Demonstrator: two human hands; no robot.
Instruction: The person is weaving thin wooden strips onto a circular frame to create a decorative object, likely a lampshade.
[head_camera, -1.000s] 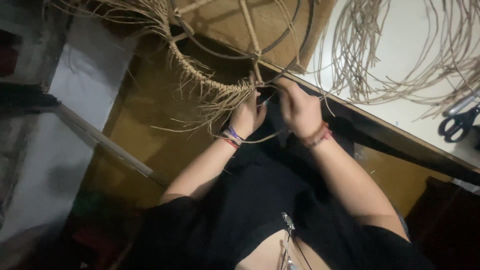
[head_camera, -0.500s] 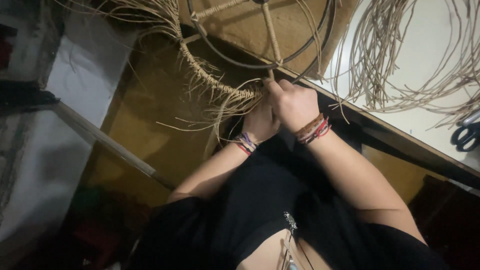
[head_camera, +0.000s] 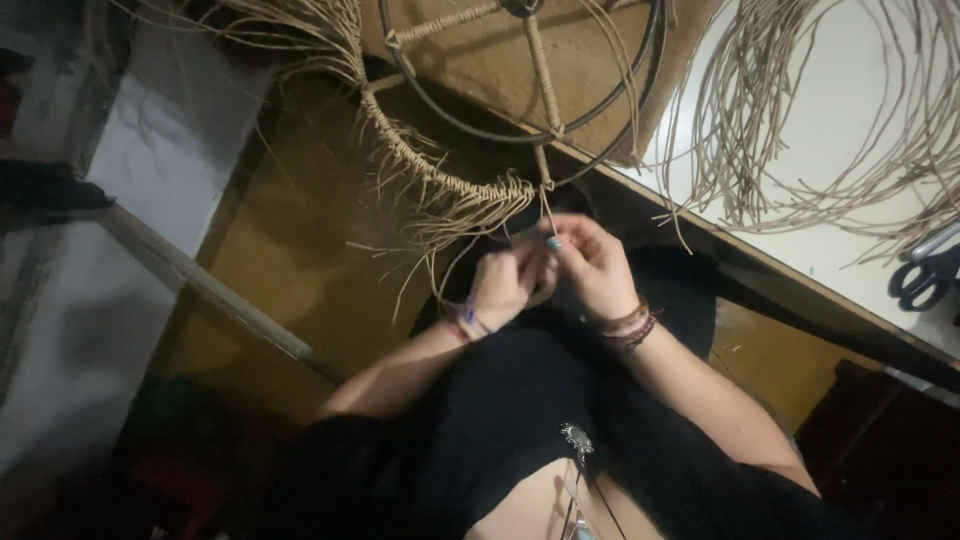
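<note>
Beside a white table, loose cane strands, scissors.

This was a craft workshop, or a home corner used as one, given over to cane or fibre weaving. A round dark metal hoop frame with wrapped spokes lay at the edge of a tan worktop, its rim partly bound in tan strands with loose ends hanging as a fringe. To the right, a white worktop carried a large loose bundle of long tan strands, and a pair of black-handled scissors lay at its far right edge. The floor below showed yellowish-brown, and the light was dim. The person sat close against the worktop's edge with the work in the lap.
</note>
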